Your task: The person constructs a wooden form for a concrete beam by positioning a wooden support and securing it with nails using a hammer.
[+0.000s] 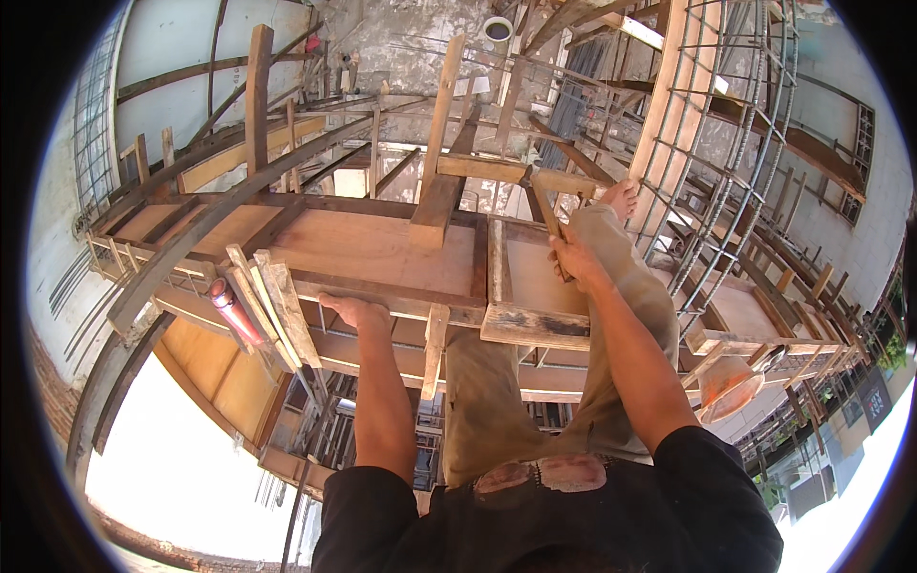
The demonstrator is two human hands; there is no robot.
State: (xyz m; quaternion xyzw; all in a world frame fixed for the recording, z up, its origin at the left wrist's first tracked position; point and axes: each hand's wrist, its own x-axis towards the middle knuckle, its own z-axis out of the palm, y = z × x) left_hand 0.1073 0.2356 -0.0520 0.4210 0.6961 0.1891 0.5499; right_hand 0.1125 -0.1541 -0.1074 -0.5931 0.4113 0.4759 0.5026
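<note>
My right hand (573, 254) is closed around the wooden handle of a hammer (547, 205). The hammer's dark head reaches a horizontal wooden rail (482, 169) beyond the formwork panel. My left hand (355, 311) rests on the near timber edge of the long wooden formwork (373, 250), its fingers stretched to the left and holding nothing I can see. A thick wood block (432, 218) lies across the panel between my hands. Under the hammer hand is a second panel with a worn, stained front board (535, 327).
Left of my left hand stand several upright wood strips (277, 306) and a red cylindrical container (234, 312). A tall rebar cage (731, 172) rises at right beside a long plank (673, 95). My bare foot (621, 198) is braced near it. An orange, dusty pan-like object (731, 384) hangs at lower right.
</note>
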